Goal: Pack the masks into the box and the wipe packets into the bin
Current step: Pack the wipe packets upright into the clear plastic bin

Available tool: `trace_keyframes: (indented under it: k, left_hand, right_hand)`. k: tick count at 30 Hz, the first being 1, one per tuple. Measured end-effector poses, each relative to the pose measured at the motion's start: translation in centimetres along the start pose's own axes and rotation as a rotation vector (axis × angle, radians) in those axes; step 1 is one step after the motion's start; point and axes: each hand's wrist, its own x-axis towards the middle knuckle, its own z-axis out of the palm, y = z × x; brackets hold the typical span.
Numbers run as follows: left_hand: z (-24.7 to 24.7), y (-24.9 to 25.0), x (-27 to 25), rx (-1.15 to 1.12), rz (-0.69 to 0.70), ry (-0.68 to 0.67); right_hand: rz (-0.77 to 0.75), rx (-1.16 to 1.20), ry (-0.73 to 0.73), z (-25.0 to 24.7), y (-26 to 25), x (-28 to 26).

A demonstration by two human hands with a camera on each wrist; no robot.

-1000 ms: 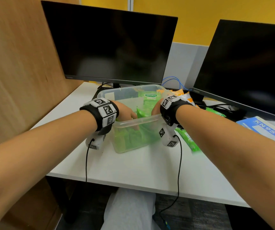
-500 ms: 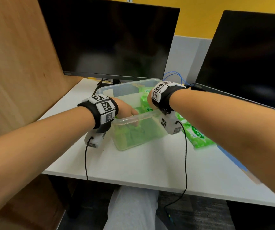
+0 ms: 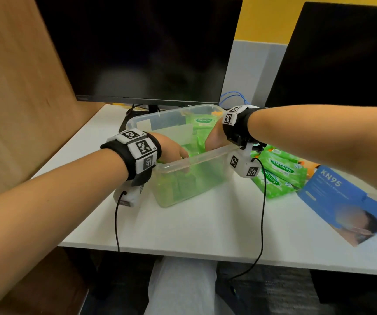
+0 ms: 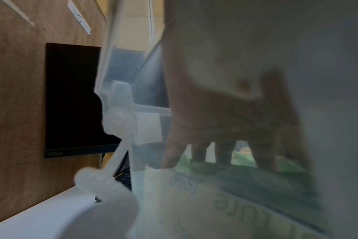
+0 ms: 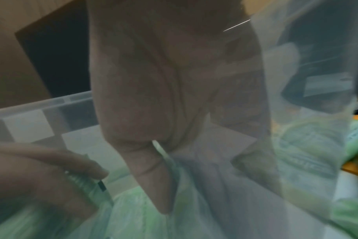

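Note:
A clear plastic bin (image 3: 196, 156) stands mid-table with several green wipe packets (image 3: 187, 180) inside. Both hands reach into it. My left hand (image 3: 174, 153) is at the near left corner, and through the bin wall its fingers (image 4: 200, 152) point down, tips touching the top of a green packet (image 4: 255, 181). My right hand (image 3: 212, 139) is at the right side; its thumb (image 5: 149, 174) and fingers pinch the sealed edge of a green packet (image 5: 194, 202). More wipe packets (image 3: 280, 167) lie on the table right of the bin. A blue KN95 mask box (image 3: 346, 201) lies farther right.
Two dark monitors (image 3: 142, 48) stand behind the bin, with cables at the back. A wooden partition (image 3: 19, 98) closes the left side. The white table's front edge (image 3: 205, 253) is near my lap. Wrist-camera cables hang over it.
My right hand has moved from the near rim toward the far right of the bin. My left hand has stayed at the near left corner. The view has shifted right, showing the mask box.

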Motion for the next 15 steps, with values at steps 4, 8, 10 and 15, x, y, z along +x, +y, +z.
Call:
trace_keyframes:
  k: [4, 8, 10, 15]
  left_hand:
    - [0.0, 0.0, 0.1, 0.018, -0.011, 0.024]
    - [-0.1, 0.0, -0.2, -0.015, 0.003, 0.045]
    - [-0.1, 0.2, -0.4, -0.026, -0.005, 0.036]
    - [-0.3, 0.5, -0.9, -0.001, -0.042, 0.028]
  right_hand:
    - [0.058, 0.01, -0.087, -0.1, -0.3, -0.7]
    - [0.116, -0.069, 0.022, -0.7, -1.6, 0.0]
    - [0.073, -0.057, 0.157, -1.0, -3.1, 0.5]
    - [-0.11, -0.063, 0.259, -1.5, -5.6, 1.3]
